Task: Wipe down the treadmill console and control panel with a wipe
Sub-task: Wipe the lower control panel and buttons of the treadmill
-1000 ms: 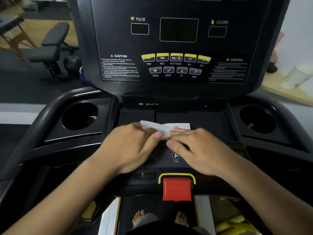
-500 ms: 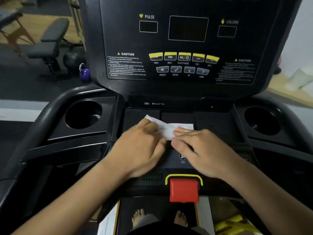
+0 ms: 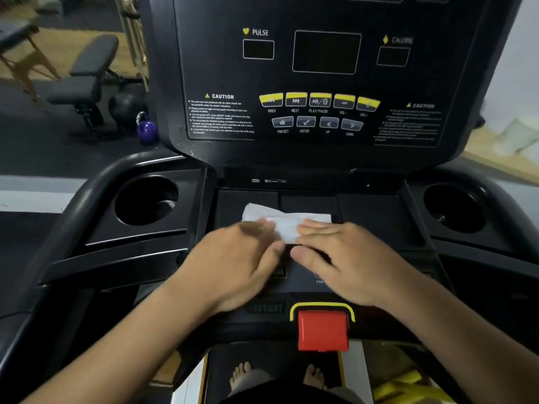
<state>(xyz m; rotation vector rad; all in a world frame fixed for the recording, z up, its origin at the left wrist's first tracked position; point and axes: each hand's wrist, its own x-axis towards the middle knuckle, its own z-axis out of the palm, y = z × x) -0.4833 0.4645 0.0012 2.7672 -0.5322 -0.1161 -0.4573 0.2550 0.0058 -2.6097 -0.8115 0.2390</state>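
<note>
We've got our left hand [image 3: 233, 266] and right hand [image 3: 347, 263] flat, fingers straight, pressing the wipe [image 3: 288, 225] onto the black control panel [image 3: 376, 220]; purple kettlebell [image 3: 147, 130] on the floor [image 3: 43, 150], upper left.

Purple kettlebell [image 3: 146, 130] near weight bench [image 3: 94, 55]

Both hands have slid a little to the left across the control panel [image 3: 379, 217], and the wipe [image 3: 288, 225] has gone along with them. The right hand [image 3: 347, 258] now covers the round fan button that showed between the hands before. Only the word FAN [image 3: 320, 281] peeks out. The left hand [image 3: 233, 263] looks blurry now. More of the wipe's far left corner shows past the fingers. The view has turned a bit, so a purple kettlebell [image 3: 146, 130] has come into sight on the left.
</note>
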